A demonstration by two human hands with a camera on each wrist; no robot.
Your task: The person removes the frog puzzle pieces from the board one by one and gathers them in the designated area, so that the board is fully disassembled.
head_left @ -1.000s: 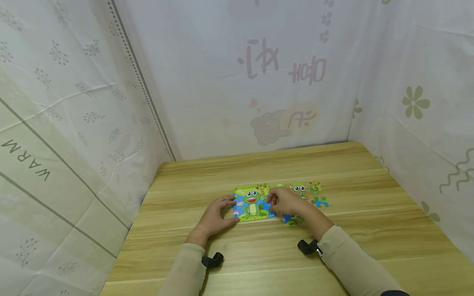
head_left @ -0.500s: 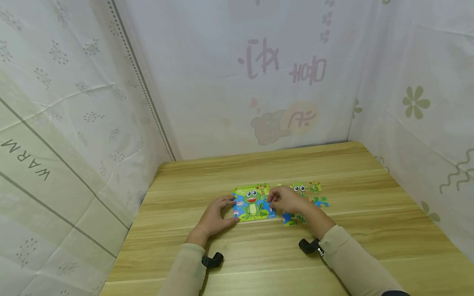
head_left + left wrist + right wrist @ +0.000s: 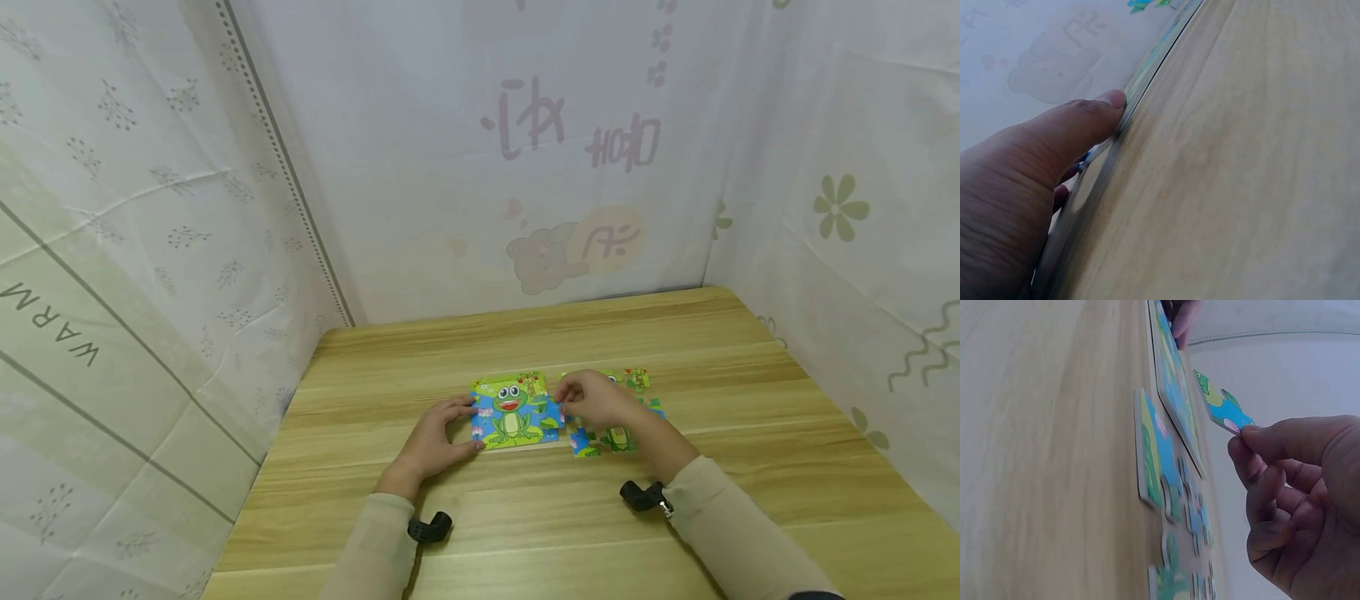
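A frog picture puzzle board lies on the table. My left hand rests at its left side, thumb and fingers spread apart along the edge; in the left wrist view the thumb lies straight against that edge. Between thumb and forefinger my right hand pinches a flat blue and green puzzle piece, raised and tilted over the board's right edge. Beneath and right of this hand lie loose puzzle pieces, one with the frog's belly and a blue one; the hand hides some of them.
A red-flowered piece lies beyond the right hand, towards the back. Wood-grain table surrounds the puzzle. Printed curtains hang behind and at both sides. Black curved fittings sit at both wrists.
My right hand has moved to the right with the puzzle piece pinched in it, off the board's right part. It now covers the frog-eye piece more. The left hand stays put.
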